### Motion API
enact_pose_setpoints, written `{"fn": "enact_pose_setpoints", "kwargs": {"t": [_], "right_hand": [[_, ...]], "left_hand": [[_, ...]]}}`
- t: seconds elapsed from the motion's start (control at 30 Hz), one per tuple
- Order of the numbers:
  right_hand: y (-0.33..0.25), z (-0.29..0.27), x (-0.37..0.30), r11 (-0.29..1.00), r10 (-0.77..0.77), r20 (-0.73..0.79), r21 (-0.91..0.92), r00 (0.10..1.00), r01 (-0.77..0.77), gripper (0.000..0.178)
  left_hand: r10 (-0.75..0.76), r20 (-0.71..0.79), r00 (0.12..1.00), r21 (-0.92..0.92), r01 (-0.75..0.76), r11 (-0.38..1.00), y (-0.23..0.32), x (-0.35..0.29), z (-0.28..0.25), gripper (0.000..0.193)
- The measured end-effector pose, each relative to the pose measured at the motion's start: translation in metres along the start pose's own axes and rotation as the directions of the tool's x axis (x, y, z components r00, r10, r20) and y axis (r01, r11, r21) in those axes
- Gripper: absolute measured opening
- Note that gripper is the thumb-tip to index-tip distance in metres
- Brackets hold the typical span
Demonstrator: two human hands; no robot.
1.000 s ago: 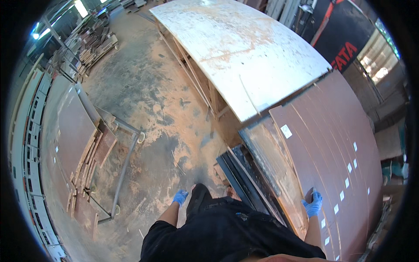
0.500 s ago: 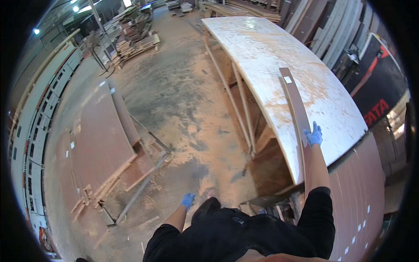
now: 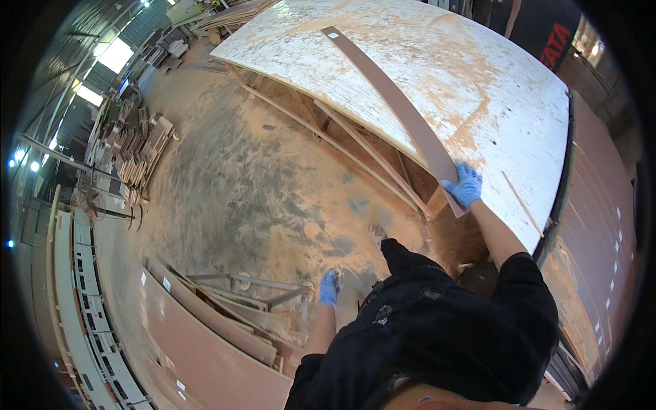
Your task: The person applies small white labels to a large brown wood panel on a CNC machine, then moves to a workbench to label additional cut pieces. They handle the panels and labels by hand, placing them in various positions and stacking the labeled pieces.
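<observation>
**Long brown strip held on the dusty tabletop**

A red-and-black sign [image 3: 557, 41] sits at upper right. Sawdust covers the workshop floor [image 3: 273, 184]; brown panels [image 3: 191, 342] lie at lower left. The right hand [image 3: 465, 184], blue-gloved, closes its grip on the near end of the brown strip [image 3: 389, 102], which lies diagonally across the white tabletop [image 3: 478, 82]. The left hand [image 3: 329, 287] hangs loosely curled, holding nothing.

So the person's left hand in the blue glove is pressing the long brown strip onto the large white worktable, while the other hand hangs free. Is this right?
Not quite. The head view shows the right hand in a blue glove on the near end of the long brown strip, which lies on the large white worktable. The left hand, also gloved blue, hangs free over the dusty floor.
</observation>
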State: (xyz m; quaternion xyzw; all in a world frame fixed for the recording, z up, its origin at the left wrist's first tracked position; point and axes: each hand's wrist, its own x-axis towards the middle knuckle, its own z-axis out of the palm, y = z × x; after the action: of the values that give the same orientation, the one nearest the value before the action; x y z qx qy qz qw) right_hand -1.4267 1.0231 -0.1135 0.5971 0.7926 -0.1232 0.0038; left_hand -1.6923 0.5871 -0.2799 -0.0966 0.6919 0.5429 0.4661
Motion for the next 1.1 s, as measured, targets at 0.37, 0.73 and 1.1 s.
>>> {"fn": "enact_pose_setpoints", "kwargs": {"t": [0.37, 0.73, 1.1], "right_hand": [[-0.252, 0.025, 0.206, 0.981, -0.182, -0.070, 0.056, 0.981, 0.186, 0.079], [-0.537, 0.065, 0.380, 0.965, -0.231, -0.044, 0.116, 0.972, 0.234, 0.076], [-0.768, 0.090, 0.527, 0.956, -0.275, -0.039, 0.091, 0.961, 0.278, 0.077]], "left_hand": [[0.061, -0.386, 0.921, -0.067, -0.094, 0.993, 0.099, 0.140, -0.104, 0.019], [-0.053, -0.119, 0.991, 0.969, 0.128, 0.209, 0.210, 0.325, -0.275, 0.053], [0.346, -0.414, 0.842, 0.147, -0.314, 0.938, 0.692, 0.636, -0.328, 0.027]]}}
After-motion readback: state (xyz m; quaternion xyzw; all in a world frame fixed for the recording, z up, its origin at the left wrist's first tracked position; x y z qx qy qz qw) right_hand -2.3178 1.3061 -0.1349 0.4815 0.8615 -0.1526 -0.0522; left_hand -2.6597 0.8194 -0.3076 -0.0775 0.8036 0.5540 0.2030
